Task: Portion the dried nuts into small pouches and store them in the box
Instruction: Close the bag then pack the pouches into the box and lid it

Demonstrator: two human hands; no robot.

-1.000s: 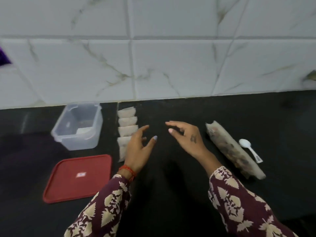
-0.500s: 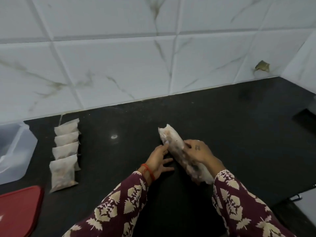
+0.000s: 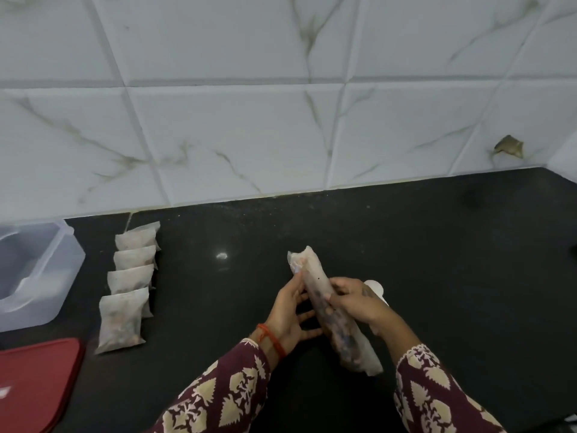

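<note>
A person in patterned maroon sleeves works at a black tabletop (image 3: 437,260), both hands on a long roll-shaped bag (image 3: 321,295) of dried nuts that lies just beyond the wrists, running from 5 o'clock up toward 11 o'clock. The right hand (image 3: 356,301) grips the bag's middle, fingers curled over it. The left hand (image 3: 288,314) sits at the bag's 9 o'clock side, fingers mostly straight; one fingertip touches the bag near its upper end, and whether it pinches the plastic cannot be told. A white spoon (image 3: 374,287) peeks out behind the right hand.

Further off, at 9 o'clock, four small pouches (image 3: 123,317) lie overlapping in a column, already holding nuts. Beyond them at the left edge stands the clear box (image 3: 62,276), open, its inside partly out of frame. The red lid (image 3: 34,385) lies at 8 o'clock. A marbled tile wall closes the scene at 12 o'clock.

The step in hand appears to be opening the bag for another portion. The next move likely calls for unrolling its top end without spilling, then taking up the spoon and a fresh pouch.
</note>
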